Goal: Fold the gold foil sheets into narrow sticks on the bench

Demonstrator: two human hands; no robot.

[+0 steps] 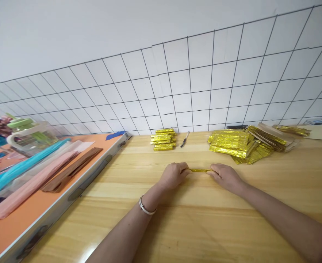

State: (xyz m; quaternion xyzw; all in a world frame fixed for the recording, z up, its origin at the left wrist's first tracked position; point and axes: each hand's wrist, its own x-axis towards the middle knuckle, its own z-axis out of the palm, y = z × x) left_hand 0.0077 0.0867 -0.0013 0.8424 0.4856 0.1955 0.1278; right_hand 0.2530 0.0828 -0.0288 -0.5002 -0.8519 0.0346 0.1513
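Gold foil makes the narrow strip (200,170), its ends pinched by the fingers of my left hand (174,176) and right hand (227,178), low at the counter (108,208); whether it touches the wood, I can't tell. Pulling too hard could tear it; a loosened pinch could let it twist or crease crooked. Beyond sit a stack (163,140) of gold strips, a pen (185,139) just beside it and, rightward, a loose gold pile (229,142) that a nudge might scatter. Left, an orange panel (2,239) carries coloured sheets (37,184) and a jug (22,123). Blurred marks line its side; I can read no brand, label or writing.
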